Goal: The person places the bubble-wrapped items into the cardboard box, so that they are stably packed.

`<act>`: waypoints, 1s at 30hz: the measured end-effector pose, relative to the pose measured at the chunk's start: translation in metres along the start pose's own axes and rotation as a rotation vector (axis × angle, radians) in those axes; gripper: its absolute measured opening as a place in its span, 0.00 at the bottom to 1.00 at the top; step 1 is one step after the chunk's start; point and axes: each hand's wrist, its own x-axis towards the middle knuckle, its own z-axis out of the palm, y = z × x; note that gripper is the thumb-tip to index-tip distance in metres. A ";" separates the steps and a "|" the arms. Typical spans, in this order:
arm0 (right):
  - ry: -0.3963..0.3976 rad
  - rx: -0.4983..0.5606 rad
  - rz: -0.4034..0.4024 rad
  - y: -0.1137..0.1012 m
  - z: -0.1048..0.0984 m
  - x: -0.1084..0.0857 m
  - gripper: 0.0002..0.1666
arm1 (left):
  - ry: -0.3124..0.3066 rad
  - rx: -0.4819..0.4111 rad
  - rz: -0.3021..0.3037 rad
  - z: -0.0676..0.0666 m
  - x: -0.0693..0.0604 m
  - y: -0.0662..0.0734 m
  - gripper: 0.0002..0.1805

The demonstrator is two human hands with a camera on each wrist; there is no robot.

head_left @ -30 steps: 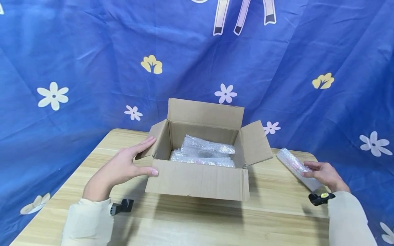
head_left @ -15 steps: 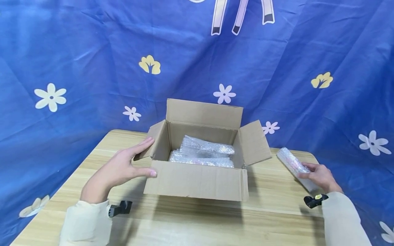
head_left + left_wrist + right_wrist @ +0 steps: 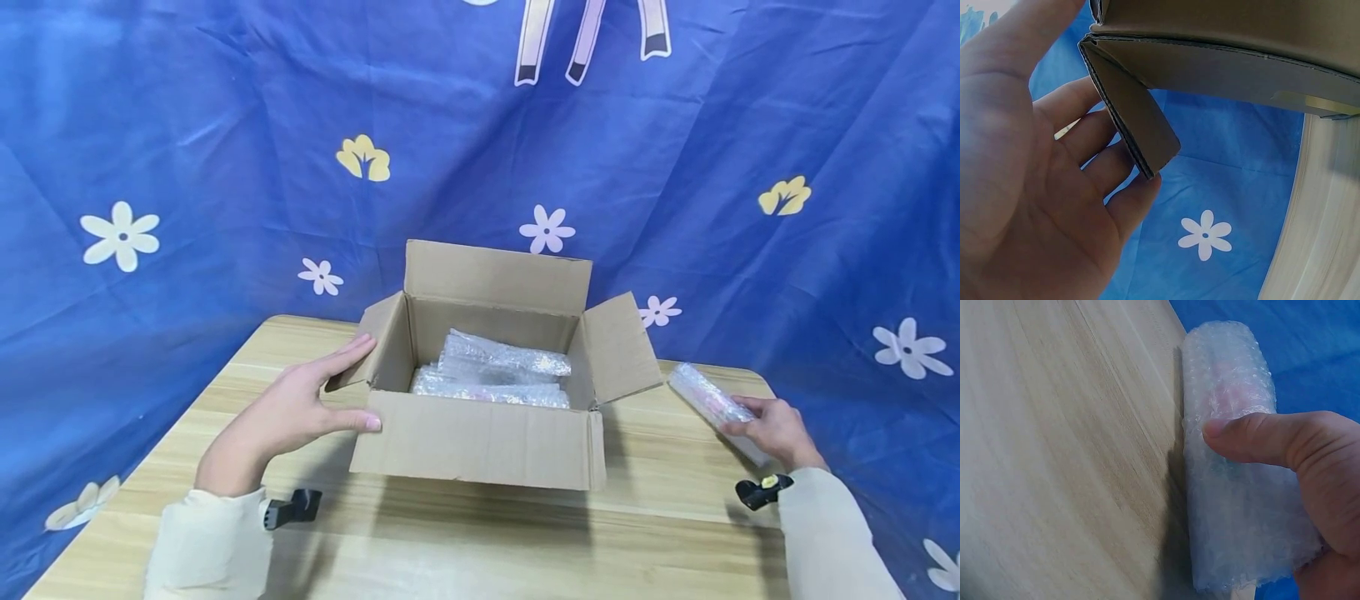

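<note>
An open cardboard box (image 3: 480,437) stands mid-table with its flaps spread. Several bubble-wrapped bundles (image 3: 510,358) lie inside. On the box's left side, my left hand (image 3: 288,417) grips the corner, its thumb on the front flap and its fingers along the left flap (image 3: 1132,115). To the right of the box, my right hand (image 3: 772,431) holds another bubble-wrapped bundle (image 3: 1235,506), tilted lengthwise. A pinkish patch shows through the plastic. In the right wrist view the thumb (image 3: 1254,437) presses across the wrap; most of the other fingers are hidden.
A light wooden table (image 3: 450,550) carries everything. Directly behind it hangs a blue cloth (image 3: 225,167) printed with flowers. The box's right flap (image 3: 622,346) leans outward toward the bundle at the right.
My right hand has moved a little left and closed round the bundle, which has shifted slightly toward the box. My left hand keeps its grip on the box corner.
</note>
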 end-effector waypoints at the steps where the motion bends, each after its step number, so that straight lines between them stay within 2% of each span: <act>1: 0.002 -0.008 -0.009 0.000 -0.001 -0.001 0.47 | 0.000 0.002 0.000 0.000 0.000 0.000 0.58; 14: 0.048 -0.067 -0.112 -0.007 -0.015 -0.010 0.44 | 0.000 0.014 -0.016 -0.002 -0.001 0.001 0.58; 23: 0.069 -0.097 -0.198 -0.025 -0.033 -0.013 0.40 | 0.000 0.015 -0.010 -0.001 0.000 0.001 0.58; 30: 0.125 -0.145 -0.282 -0.041 -0.051 -0.022 0.38 | -0.003 0.009 -0.013 0.000 0.000 0.001 0.58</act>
